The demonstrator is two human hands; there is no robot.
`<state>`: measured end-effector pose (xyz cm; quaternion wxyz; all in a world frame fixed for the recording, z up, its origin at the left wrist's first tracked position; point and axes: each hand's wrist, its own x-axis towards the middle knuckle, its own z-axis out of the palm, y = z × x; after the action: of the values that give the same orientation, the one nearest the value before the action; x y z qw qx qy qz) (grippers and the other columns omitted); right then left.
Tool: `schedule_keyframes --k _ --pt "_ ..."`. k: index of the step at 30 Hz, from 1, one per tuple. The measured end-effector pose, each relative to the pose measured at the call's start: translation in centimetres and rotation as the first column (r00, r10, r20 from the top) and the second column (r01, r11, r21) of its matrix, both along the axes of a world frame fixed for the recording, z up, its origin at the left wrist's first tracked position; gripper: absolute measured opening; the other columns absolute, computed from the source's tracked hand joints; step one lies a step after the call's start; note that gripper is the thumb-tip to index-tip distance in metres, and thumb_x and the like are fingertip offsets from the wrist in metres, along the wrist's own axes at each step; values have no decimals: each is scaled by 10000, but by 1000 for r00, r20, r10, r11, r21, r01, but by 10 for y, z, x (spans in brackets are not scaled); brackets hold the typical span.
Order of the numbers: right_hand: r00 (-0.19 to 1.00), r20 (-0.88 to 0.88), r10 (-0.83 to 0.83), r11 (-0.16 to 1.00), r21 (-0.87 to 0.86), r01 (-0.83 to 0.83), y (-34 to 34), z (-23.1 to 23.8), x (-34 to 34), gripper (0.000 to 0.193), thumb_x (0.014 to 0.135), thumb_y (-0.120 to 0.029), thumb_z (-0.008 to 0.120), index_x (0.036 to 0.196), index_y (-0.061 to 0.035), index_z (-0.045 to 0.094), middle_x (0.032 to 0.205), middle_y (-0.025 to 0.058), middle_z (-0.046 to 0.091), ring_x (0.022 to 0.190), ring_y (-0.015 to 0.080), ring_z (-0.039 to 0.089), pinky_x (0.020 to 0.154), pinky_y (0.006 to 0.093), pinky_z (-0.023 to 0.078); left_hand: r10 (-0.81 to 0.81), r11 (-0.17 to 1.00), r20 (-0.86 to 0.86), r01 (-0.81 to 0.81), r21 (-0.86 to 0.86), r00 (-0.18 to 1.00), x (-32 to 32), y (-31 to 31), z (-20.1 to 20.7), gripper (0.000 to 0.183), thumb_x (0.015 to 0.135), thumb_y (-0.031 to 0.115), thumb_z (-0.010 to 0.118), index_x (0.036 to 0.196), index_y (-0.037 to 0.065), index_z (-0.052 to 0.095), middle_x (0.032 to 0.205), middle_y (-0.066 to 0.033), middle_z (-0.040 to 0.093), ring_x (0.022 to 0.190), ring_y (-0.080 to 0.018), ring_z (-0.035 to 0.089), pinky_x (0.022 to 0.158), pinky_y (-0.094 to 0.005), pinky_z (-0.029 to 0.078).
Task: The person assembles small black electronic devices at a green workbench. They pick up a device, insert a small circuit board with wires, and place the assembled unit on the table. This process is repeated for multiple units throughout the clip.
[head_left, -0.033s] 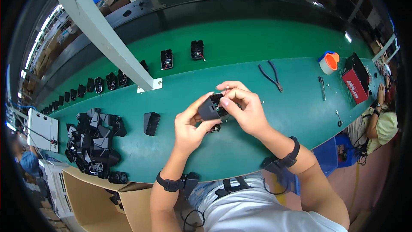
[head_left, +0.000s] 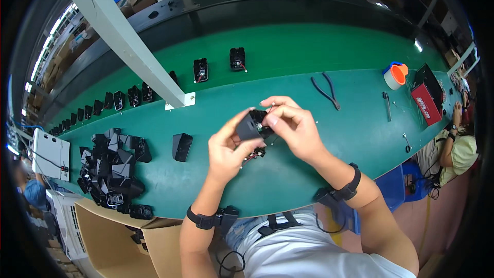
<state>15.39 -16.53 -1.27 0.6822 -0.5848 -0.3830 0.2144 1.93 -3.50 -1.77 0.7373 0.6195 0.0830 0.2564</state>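
One held housing [head_left: 248, 128], tilted, open rightward

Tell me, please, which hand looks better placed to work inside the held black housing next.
Probably the right hand: its fingertips are at the open side of the black housing, while the left hand holds the outside.

2 hands [head_left: 224, 155] [head_left: 298, 133], 1 held black housing [head_left: 248, 129], 1 pair of pliers [head_left: 334, 101], 1 red box [head_left: 425, 105].

My bench [head_left: 360, 128]: green top.
To my left: black case pile [head_left: 110, 167], one lone case [head_left: 181, 147].
To my right: pliers [head_left: 332, 97], red box [head_left: 425, 104].
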Motion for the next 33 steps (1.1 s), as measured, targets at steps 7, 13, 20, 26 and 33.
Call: schedule_keyframes --k 7,13,20,26,33 --pt "968 242 64 994 69 -83 -3 25 3 325 839 -123 744 1148 -37 692 1320 114 555 1053 201 632 872 335 522 -70 947 5 68 -314 998 0 15 -5 412 984 330 647 1168 -32 582 946 -120 708 677 -187 704 558 -230 515" --pt "947 252 199 979 -16 -202 -1 15 2 297 814 -118 796 1079 -14 710 1284 146 581 1089 224 625 908 342 524 -134 941 -7 125 -315 991 -3 21 -6 407 985 355 637 1136 -20 596 873 -127 721 620 -166 698 500 -214 508" --pt "947 154 283 943 136 -304 3 -6 -1 288 764 -97 837 1019 -11 733 1362 164 523 1202 285 552 999 433 477 -214 927 -36 192 -321 976 -4 22 -3 446 986 417 621 1075 -20 630 767 -125 720 595 -154 695 489 -205 509" --pt "927 -155 341 934 170 -315 7 3 -12 277 797 -69 804 1037 33 712 1471 199 437 1299 308 505 1031 434 473 -286 916 -123 234 -325 950 -7 24 0 527 997 512 557 951 -8 632 707 -134 704 548 -166 683 455 -207 500" --pt "893 -291 343 939 102 -327 5 0 -5 368 792 -127 807 1107 32 703 1501 233 421 1342 305 476 1091 446 407 -242 935 -237 161 -314 941 -7 20 11 519 1010 511 532 889 19 641 692 -128 704 567 -148 681 488 -204 501"
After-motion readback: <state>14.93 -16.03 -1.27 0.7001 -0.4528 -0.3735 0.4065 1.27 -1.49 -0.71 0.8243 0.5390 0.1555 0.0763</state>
